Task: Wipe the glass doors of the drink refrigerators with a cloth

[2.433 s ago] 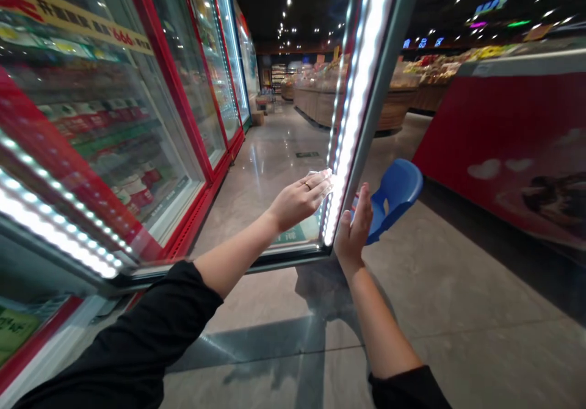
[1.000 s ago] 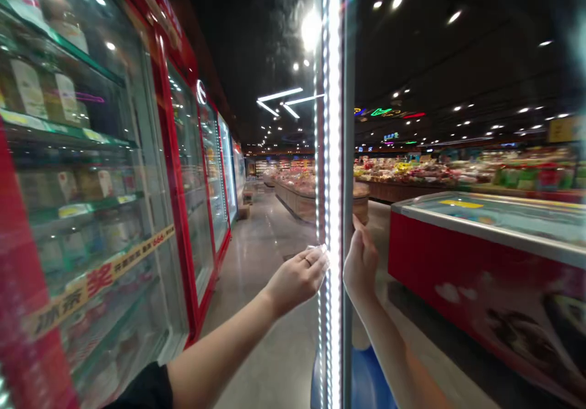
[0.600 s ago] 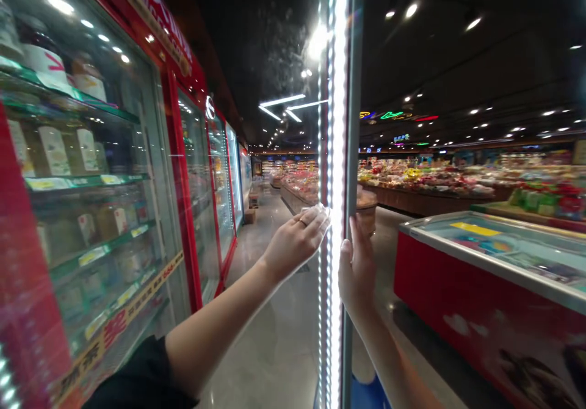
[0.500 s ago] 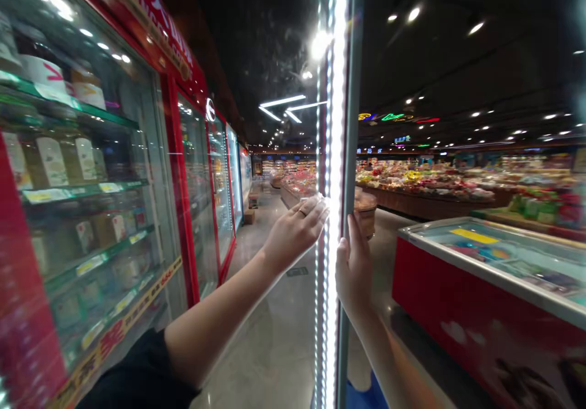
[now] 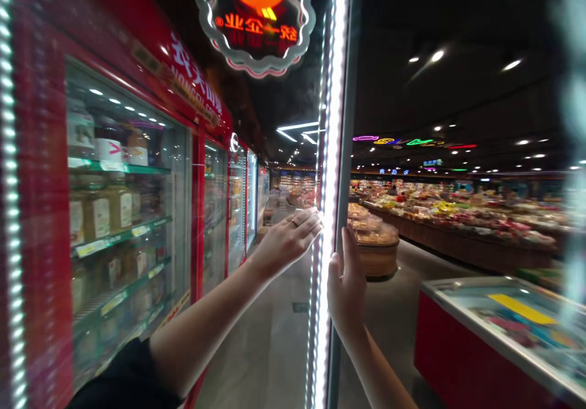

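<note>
A tall glass door with a bright LED light strip [image 5: 330, 152] stands upright in front of me. My left hand [image 5: 295, 233], with a ring on one finger, reaches across the glass. Its fingers are pressed together, their tips at the strip's left side. Glare washes out the fingertips; a whitish bit shows there, too unclear to name. Just right of the strip, my right hand [image 5: 348, 293] grips the grey door edge [image 5: 342, 122], thumb on the near side and fingers pointing up.
Red drink coolers [image 5: 196, 213] with bottles on shelves line the left. A round lit sign [image 5: 262, 21] with mirrored lettering shows above. On the right are a red chest freezer [image 5: 453, 336], a wooden display stand [image 5: 376, 259] and long produce counters [image 5: 458, 232].
My view has shifted, bringing the round sign into sight at the top and more of the coolers at left. Both hands sit slightly lower and further left in view, still at the door edge.
</note>
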Demonstrator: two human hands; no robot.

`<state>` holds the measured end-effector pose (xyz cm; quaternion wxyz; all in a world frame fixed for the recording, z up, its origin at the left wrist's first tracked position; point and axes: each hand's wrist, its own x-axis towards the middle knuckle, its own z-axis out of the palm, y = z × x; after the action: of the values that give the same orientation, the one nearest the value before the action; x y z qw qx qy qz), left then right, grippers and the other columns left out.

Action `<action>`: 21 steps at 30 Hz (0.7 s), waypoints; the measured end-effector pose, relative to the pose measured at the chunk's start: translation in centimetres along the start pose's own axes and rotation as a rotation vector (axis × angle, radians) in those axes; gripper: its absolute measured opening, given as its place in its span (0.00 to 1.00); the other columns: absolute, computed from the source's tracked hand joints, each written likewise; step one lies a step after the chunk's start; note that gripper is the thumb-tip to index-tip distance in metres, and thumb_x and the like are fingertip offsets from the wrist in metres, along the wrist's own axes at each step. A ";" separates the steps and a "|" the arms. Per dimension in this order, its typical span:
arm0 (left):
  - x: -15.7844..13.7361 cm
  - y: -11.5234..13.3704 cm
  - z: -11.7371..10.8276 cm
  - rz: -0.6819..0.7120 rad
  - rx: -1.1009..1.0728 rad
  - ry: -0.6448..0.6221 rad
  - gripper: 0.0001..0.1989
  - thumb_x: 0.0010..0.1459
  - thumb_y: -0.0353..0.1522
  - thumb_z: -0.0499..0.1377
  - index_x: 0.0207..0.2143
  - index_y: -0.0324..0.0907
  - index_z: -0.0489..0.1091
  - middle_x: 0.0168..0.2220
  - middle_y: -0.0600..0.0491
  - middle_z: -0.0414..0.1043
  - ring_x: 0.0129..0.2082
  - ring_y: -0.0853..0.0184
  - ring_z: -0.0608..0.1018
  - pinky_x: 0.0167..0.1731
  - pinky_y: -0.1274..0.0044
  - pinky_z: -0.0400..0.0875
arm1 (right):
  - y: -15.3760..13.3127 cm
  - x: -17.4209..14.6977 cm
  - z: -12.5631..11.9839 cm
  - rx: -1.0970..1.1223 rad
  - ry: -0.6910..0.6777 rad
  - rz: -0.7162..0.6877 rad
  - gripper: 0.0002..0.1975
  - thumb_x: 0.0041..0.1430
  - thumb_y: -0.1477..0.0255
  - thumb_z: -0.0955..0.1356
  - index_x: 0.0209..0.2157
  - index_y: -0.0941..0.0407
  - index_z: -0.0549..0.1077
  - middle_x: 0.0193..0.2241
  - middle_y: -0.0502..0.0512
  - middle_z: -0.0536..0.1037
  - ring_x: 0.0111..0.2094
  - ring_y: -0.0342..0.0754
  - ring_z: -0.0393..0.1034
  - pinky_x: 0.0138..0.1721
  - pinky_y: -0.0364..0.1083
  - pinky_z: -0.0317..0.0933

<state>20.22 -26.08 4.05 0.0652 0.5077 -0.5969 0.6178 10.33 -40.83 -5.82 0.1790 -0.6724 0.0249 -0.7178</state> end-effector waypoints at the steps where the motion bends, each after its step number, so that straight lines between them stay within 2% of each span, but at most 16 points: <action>1: 0.6 -0.9 0.0 -0.002 0.001 -0.004 0.22 0.70 0.15 0.59 0.62 0.34 0.76 0.63 0.44 0.82 0.64 0.61 0.84 0.67 0.68 0.82 | -0.2 0.8 0.2 0.010 0.005 -0.004 0.29 0.80 0.64 0.59 0.77 0.51 0.64 0.75 0.63 0.70 0.75 0.63 0.66 0.72 0.70 0.67; 5: 3.0 -4.4 0.2 -0.029 -0.016 -0.048 0.30 0.69 0.13 0.57 0.69 0.40 0.71 0.67 0.46 0.79 0.68 0.61 0.80 0.67 0.65 0.83 | -0.6 3.7 1.0 0.031 0.007 -0.006 0.30 0.78 0.66 0.59 0.76 0.54 0.66 0.76 0.64 0.69 0.74 0.63 0.68 0.71 0.71 0.68; 10: 6.7 -9.2 0.2 -0.035 0.005 -0.062 0.29 0.71 0.15 0.57 0.70 0.39 0.71 0.68 0.44 0.78 0.70 0.60 0.79 0.68 0.65 0.81 | -0.3 7.5 2.1 0.056 0.003 0.016 0.30 0.75 0.68 0.61 0.74 0.56 0.69 0.73 0.63 0.73 0.75 0.61 0.67 0.72 0.67 0.68; 13: 9.6 -12.4 -0.5 -0.063 0.027 -0.064 0.32 0.70 0.15 0.56 0.72 0.40 0.69 0.69 0.44 0.77 0.71 0.59 0.78 0.69 0.64 0.80 | -0.5 10.5 2.9 0.066 0.005 0.025 0.31 0.71 0.69 0.62 0.73 0.54 0.70 0.73 0.61 0.74 0.74 0.60 0.68 0.72 0.65 0.69; 21: 18.7 -22.2 -2.5 -0.209 -0.005 0.051 0.34 0.70 0.17 0.48 0.72 0.45 0.72 0.71 0.46 0.76 0.73 0.57 0.76 0.67 0.60 0.81 | -2.7 19.8 4.3 0.119 0.037 0.041 0.33 0.64 0.69 0.66 0.70 0.53 0.74 0.71 0.58 0.76 0.72 0.58 0.71 0.75 0.65 0.65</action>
<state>25.18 -27.69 32.73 0.1457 0.5512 -0.5404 0.6188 13.32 -43.13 14.27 0.2331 -0.6467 -0.0007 -0.7263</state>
